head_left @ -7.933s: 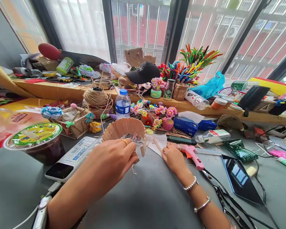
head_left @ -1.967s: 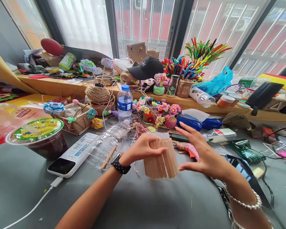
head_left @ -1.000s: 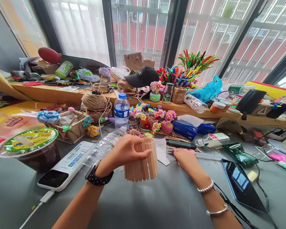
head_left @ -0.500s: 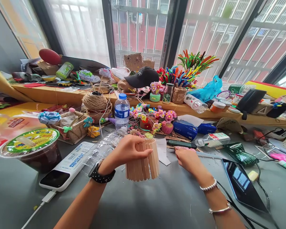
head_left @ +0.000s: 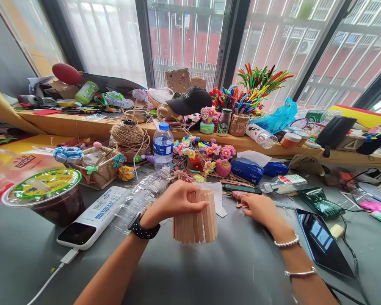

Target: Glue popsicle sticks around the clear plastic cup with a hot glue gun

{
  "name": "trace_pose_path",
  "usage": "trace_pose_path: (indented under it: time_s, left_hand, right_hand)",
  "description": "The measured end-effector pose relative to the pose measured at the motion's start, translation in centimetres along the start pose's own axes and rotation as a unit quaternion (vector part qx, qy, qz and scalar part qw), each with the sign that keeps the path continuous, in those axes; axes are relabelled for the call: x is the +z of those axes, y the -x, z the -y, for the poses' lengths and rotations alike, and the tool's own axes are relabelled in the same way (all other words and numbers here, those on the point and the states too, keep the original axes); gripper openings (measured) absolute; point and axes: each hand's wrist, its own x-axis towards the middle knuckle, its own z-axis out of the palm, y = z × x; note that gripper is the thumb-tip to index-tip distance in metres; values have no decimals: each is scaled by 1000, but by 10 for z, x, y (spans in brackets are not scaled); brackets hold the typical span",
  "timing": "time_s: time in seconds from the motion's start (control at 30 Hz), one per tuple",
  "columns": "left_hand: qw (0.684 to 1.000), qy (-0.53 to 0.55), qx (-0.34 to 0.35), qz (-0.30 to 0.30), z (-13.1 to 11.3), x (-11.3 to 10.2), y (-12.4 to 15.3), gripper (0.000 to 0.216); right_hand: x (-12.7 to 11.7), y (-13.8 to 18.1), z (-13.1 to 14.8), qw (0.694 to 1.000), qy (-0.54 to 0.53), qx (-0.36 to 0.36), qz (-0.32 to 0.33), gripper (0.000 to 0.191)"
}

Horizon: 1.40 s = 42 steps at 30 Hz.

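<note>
Taking the blue-capped bottle (head_left: 163, 146) as the landmark, the stick cup (head_left: 193, 220) is in front of it and a little to the right, nearer to the person; I cannot tell if its lower edge touches the grey table (head_left: 228, 271). The left hand (head_left: 180, 201) holds this cup at the upper rim, with the thumb outside. The right hand (head_left: 260, 207) is farther to the right of the bottle, curled over a pink tool (head_left: 239, 195), probably a glue gun; because the fingers hide most of it, I cannot tell whether it is gripped. The work looks well advanced, in my judgement: wooden sticks already stand side by side along the visible wall, and one narrow gap is left in the near face. The far side is hidden, so more may be missing there. As for counting, there is one stick cup, with at least six sticks on its near face; one upright bottle; one clear plastic bottle (head_left: 139, 199), lying in front of the upright one, to its left; two blue packs (head_left: 247, 169) to its right; and one dark-screened device (head_left: 322, 241) far to its right. Loose sticks (head_left: 241, 181) also lie to its right, too overlapped to count.
</note>
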Motion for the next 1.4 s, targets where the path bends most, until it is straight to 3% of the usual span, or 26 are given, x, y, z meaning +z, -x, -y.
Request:
trace_pose_path:
  time_s: [0.13,0.33,0.63,0.73,0.9,0.97,1.03,1.13,1.2,1.27,1.4]
  left_hand:
    - [1000,14,-1,27,-1,3,-2,40]
    - [999,35,-16,12,1,4,-3,42]
    - [998,60,-29,8,2,7,-3,42]
    - [997,67,-31,8,1,8,-4,41]
    - [997,63,-46,10,1,9,-4,41]
    - [997,64,-47,13,1,9,-4,41]
    - [997,70,-42,17,0,9,-4,41]
    - [995,84,-32,30,-3,12,-5,42]
    - [994,92,-22,45,-5,16,-5,43]
    - [993,100,-12,59,-7,22,-6,42]
    - [992,113,-6,64,-7,29,-8,40]
  right_hand:
    - [11,-6,10,1000,-2,-16,-2,19]
    - [24,-14,12,1000,-19,-14,-20,24]
    - [4,-6,3,985,-149,9,-85,20]
    - [-1,-4,-3,970,-213,22,-110,27]
    - [-10,0,-7,885,-428,93,-158,31]
    - [-16,2,-5,867,-458,105,-165,32]
    - [-24,4,-2,829,-523,116,-160,31]
    - [-37,10,5,698,-694,130,-120,28]
    - [-44,14,13,637,-758,116,-82,27]
    - [-49,17,23,620,-779,81,-46,25]
    - [-55,20,47,626,-779,6,-5,21]
